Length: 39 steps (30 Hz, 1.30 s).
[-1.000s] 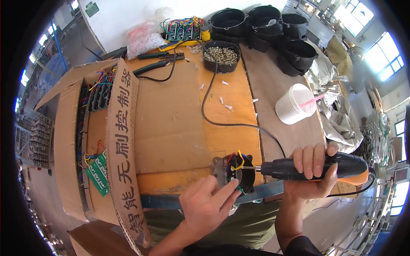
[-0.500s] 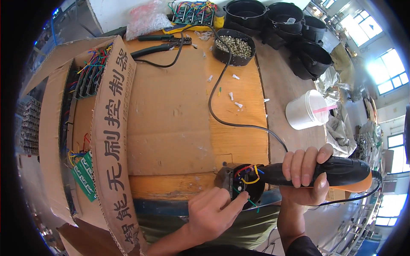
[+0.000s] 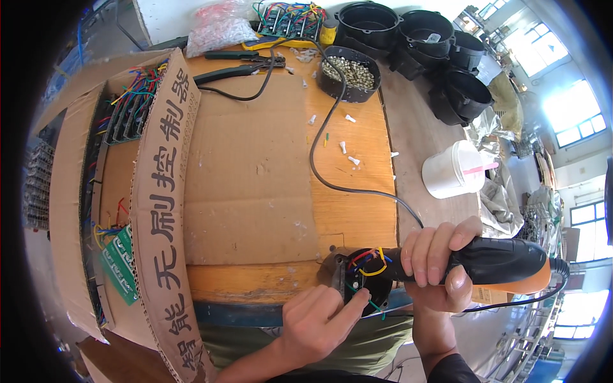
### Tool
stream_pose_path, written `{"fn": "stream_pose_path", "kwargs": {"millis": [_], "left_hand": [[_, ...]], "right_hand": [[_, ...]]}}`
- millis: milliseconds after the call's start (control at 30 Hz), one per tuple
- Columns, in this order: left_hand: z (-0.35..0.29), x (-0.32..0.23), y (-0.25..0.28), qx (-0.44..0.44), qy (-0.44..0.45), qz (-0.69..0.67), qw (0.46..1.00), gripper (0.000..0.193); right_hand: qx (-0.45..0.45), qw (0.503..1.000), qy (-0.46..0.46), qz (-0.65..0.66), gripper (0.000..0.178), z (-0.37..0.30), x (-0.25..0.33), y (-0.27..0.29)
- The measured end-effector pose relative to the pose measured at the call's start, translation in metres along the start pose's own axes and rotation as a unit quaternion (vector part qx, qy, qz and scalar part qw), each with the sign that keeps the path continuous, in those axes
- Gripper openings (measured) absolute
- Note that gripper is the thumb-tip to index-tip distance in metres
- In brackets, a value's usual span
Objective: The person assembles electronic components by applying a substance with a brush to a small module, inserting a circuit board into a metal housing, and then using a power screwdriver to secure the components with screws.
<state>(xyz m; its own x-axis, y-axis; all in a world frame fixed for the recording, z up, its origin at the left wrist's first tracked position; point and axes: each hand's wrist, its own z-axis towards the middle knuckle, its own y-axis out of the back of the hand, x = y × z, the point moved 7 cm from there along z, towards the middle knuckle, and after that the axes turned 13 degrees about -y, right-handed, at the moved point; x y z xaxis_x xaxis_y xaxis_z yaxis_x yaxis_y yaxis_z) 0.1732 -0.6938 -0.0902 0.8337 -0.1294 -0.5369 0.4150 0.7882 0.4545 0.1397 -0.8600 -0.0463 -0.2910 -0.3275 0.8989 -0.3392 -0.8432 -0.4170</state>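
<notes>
Our right hand [image 3: 440, 258] still grips the driver [image 3: 495, 263] tight, tip in the housing [image 3: 364, 281] at the bench edge. Our left hand [image 3: 319, 319] has shifted from cupping it to pinching the wires [image 3: 370, 265] inside, so we're probably tucking them clear.

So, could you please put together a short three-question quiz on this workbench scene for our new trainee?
1. True or false: the right hand grips the black and orange power tool.
2. What does the left hand touch? A) the white lidded cup B) the round black housing with coloured wires C) the pliers
3. Fill in: the black tray of small pale pieces sits at the ____ edge of the wooden bench.

Key: 1 true; 2 B; 3 far.
</notes>
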Motion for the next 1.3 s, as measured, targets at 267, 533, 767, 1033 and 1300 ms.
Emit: {"fn": "stream_pose_path", "kwargs": {"millis": [267, 533, 767, 1033, 1300], "left_hand": [[-0.002, 0.0, -0.001, -0.011, -0.006, -0.004, 1.0, 0.036], [-0.007, 0.002, 0.0, -0.061, 0.005, -0.031, 0.998, 0.045], [-0.017, 0.024, 0.013, -0.065, 0.194, -0.05, 0.978, 0.103], [-0.013, 0.023, -0.007, 0.058, 0.257, -0.037, 0.964, 0.119], [-0.012, 0.028, -0.005, 0.031, 0.21, -0.031, 0.977, 0.116]], "right_hand": [[0.042, 0.996, -0.051, -0.057, 0.035, 0.006, 0.0, -0.015], [-0.007, 1.0, 0.003, 0.004, 0.038, 0.001, -0.006, 0.001], [-0.007, 1.0, 0.002, 0.013, 0.036, 0.003, -0.006, 0.003], [-0.021, 0.999, 0.003, 0.03, 0.037, 0.0, -0.007, 0.004], [0.071, 0.994, -0.007, -0.08, 0.032, -0.003, 0.0, -0.025]]}}
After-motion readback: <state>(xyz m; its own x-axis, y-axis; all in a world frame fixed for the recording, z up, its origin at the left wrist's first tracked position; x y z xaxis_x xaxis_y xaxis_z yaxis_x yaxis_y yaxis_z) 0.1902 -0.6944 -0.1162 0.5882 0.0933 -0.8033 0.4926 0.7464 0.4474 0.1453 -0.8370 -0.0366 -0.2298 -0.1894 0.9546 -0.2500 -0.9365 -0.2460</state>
